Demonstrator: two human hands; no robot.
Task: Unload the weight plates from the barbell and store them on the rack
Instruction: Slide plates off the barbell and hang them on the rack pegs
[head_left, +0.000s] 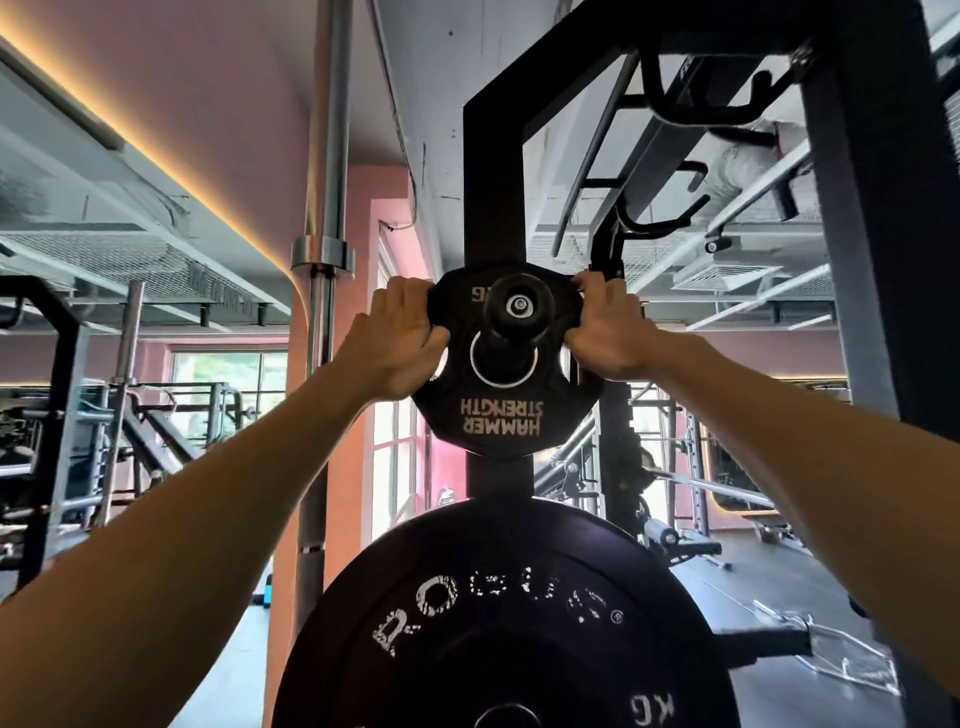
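Both hands (511, 338) grip small plate (498, 415), seemingly on rack peg (517, 306)

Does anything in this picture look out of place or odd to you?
Only one thing: the small plate on the storage peg, held by the left hand and right hand, hangs with its lettering upside down. Nothing looks damaged.

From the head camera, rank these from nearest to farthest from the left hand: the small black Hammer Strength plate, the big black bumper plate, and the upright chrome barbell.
1. Small black Hammer Strength plate: gripped by the left hand at its edge.
2. Upright chrome barbell: just left of that hand, behind it.
3. Big black bumper plate: well below, stored on the rack.
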